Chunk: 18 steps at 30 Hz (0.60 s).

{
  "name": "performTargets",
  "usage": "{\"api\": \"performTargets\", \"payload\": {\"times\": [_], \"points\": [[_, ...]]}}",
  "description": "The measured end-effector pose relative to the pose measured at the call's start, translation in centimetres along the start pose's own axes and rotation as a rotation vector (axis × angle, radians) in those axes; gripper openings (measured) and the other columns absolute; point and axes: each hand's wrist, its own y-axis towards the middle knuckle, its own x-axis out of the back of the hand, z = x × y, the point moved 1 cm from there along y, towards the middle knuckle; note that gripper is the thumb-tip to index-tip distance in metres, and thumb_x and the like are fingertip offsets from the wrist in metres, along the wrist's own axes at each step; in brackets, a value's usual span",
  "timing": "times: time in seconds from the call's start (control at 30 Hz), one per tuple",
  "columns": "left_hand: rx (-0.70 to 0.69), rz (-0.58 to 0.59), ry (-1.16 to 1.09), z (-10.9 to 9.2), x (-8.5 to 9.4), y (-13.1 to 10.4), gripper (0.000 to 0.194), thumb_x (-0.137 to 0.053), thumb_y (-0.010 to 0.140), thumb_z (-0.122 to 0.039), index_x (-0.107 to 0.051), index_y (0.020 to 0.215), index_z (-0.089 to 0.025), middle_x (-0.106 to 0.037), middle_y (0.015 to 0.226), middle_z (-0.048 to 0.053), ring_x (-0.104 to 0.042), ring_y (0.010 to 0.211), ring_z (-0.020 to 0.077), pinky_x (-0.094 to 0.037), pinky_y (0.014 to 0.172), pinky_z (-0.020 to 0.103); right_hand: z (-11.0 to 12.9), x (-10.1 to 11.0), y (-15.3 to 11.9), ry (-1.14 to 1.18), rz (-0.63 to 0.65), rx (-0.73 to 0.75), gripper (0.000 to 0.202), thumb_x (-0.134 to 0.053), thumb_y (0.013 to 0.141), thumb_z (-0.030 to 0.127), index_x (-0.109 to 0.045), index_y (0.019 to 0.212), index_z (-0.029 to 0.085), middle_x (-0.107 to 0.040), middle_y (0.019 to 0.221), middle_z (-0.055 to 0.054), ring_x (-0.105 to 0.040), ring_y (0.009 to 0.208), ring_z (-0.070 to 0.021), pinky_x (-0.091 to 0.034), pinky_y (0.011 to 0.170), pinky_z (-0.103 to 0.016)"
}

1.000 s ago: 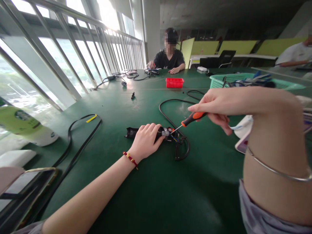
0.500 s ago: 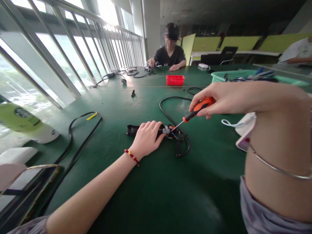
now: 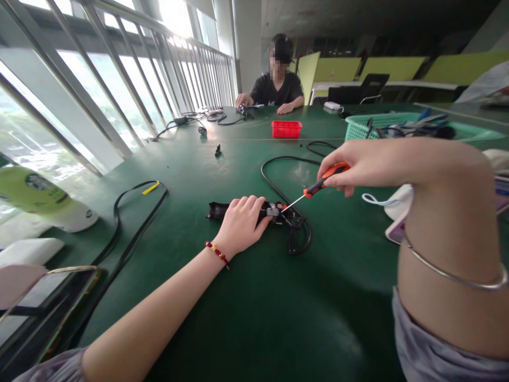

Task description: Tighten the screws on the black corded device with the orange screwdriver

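A black handheld device (image 3: 218,211) lies on the green table, its right end opened to show wires and a grey part (image 3: 272,210). My left hand (image 3: 243,223) is wrapped over its body from above, thumb near the opened end. In my right hand (image 3: 345,168) is an orange and black screwdriver (image 3: 317,187), slanting down to the left. The screwdriver's tip meets the inner parts beside the grey piece; what exactly it touches is too small to tell. A black cord (image 3: 267,178) curves away from the opened end.
At the far side a person (image 3: 277,87) handles small parts. A red bin (image 3: 287,129) and a green basket (image 3: 360,128) of tools stand toward the back. Left are a black strap (image 3: 149,209), a green-labelled bottle (image 3: 43,199) and a phone (image 3: 67,302); a white mask (image 3: 398,204) lies right.
My right hand and the screwdriver have shifted slightly right and down in view, the tip still at the opened end. My left hand keeps its hold. The view has moved a little.
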Motion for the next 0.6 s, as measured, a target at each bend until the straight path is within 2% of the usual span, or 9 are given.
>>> {"api": "performTargets", "payload": {"times": [0.13, 0.23, 0.3, 0.37, 0.47, 0.6], "points": [[-0.004, -0.008, -0.005, 0.0, -0.1, 0.0, 0.037, -0.036, 0.090, -0.040, -0.048, 0.114, -0.015, -0.057, 0.101, 0.008, -0.051, 0.092, 0.0225, -0.038, 0.080, 0.036, 1.5, -0.1, -0.5, 0.071, -0.024, -0.014, 0.039, -0.044, 0.081, 0.054, -0.063, 0.085, 0.021, -0.063, 0.057, -0.004, -0.060, 0.049, -0.0190, -0.043, 0.049, -0.031], [-0.003, -0.016, -0.002, 0.0, 0.0, 0.0, 0.036, -0.036, 0.090, -0.040, -0.048, 0.113, -0.015, -0.057, 0.100, 0.008, -0.051, 0.091, 0.0224, -0.039, 0.080, 0.036, 2.4, -0.1, -0.5, 0.065, -0.067, -0.107, 0.049, -0.037, 0.082, 0.060, -0.061, 0.087, 0.018, -0.057, 0.046, -0.002, -0.050, 0.034, -0.0145, -0.040, 0.043, -0.030], [-0.003, -0.020, 0.001, 0.0, 0.0, 0.0, 0.037, -0.035, 0.091, -0.041, -0.048, 0.113, -0.015, -0.057, 0.100, 0.008, -0.051, 0.091, 0.0223, -0.039, 0.080, 0.036, 2.5, -0.2, -0.4, 0.069, -0.061, -0.150, 0.050, -0.038, 0.082, 0.061, -0.061, 0.087, 0.017, -0.055, 0.043, -0.002, -0.047, 0.031, -0.0136, -0.039, 0.042, -0.030], [-0.003, -0.020, 0.001, 0.0, 0.0, 0.0, 0.037, -0.035, 0.091, -0.041, -0.048, 0.113, -0.015, -0.057, 0.100, 0.008, -0.051, 0.091, 0.0224, -0.039, 0.080, 0.036, 2.3, -0.2, -0.3, 0.107, -0.033, -0.123, 0.047, -0.041, 0.081, 0.059, -0.061, 0.087, 0.017, -0.057, 0.045, -0.002, -0.051, 0.035, -0.0146, -0.041, 0.043, -0.030], [-0.006, -0.019, 0.000, 0.0, 0.0, 0.0, 0.038, -0.034, 0.091, -0.041, -0.048, 0.114, -0.015, -0.057, 0.100, 0.008, -0.051, 0.092, 0.0226, -0.038, 0.080, 0.036, 1.9, -0.2, -0.4, 0.141, -0.031, 0.002, 0.034, -0.049, 0.080, 0.048, -0.062, 0.089, 0.018, -0.063, 0.056, -0.004, -0.061, 0.051, -0.0178, -0.045, 0.052, -0.029], [-0.008, -0.028, 0.011, 0.1, -0.1, 0.0, 0.038, -0.035, 0.091, -0.041, -0.048, 0.115, -0.015, -0.057, 0.101, 0.008, -0.051, 0.092, 0.0229, -0.038, 0.080, 0.036, 1.8, -0.1, -0.8, 0.012, -0.125, 0.116, 0.023, -0.058, 0.072, 0.030, -0.063, 0.094, 0.022, -0.067, 0.075, -0.003, -0.063, 0.063, -0.0191, -0.043, 0.052, -0.029]]}}
